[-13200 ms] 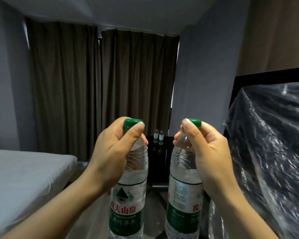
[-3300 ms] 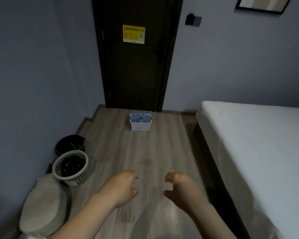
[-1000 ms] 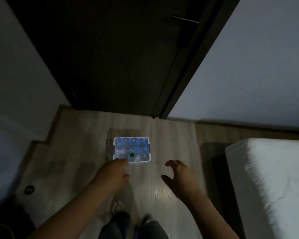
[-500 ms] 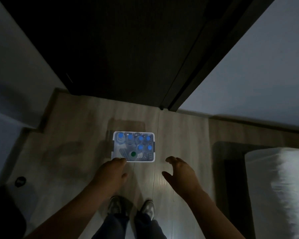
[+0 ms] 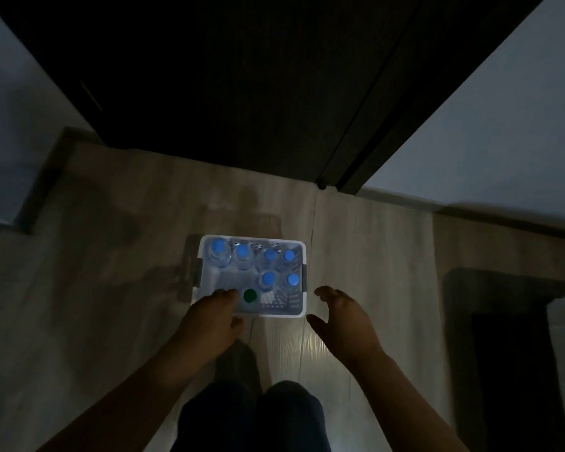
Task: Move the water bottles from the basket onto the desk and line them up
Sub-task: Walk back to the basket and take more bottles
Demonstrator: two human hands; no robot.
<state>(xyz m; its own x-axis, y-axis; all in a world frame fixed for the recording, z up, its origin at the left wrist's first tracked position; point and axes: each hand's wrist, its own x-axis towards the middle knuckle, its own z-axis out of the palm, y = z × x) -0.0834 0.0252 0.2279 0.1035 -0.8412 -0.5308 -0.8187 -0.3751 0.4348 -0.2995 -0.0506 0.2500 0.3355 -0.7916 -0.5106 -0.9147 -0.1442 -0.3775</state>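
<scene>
Item 1. Left hand [image 5: 214, 316]: we record it palm down, fingers loosely extended and gripping nothing. The fingertips lie over the near-left corner of the basket, just beside a green cap. We cannot tell whether they touch anything beneath.

Item 2. Right hand [image 5: 341, 319]: spread, with the fingers gently curved and the thumb held apart, carrying nothing. It hangs just outside the basket's near-right corner, clear of the rim.

Item 3. Basket [image 5: 276, 314]: white, rectangular, with perforated walls and a grey handle on each short side. It stands on the floor between the two hands and slightly beyond them.

Item 4. Blue-capped bottles [image 5: 242, 252]: we count six, all upright in the basket. Four stand in a row along the far wall and two stand in front of them toward the right.

Item 5. Green-capped bottle [image 5: 249, 295]: one, upright at the near side of the basket, next to the left fingertips (the light is dim, so we see little of it below the cap).

Item 6. Trousers [image 5: 252, 415]: dark, at the lower edge, between the forearms.

Item 7. Floor [image 5: 111, 288]: pale wood planks.

Item 8. Door [image 5: 225, 76]: dark, directly beyond the basket, with a pale wall [image 5: 503, 125] to its right.
</scene>
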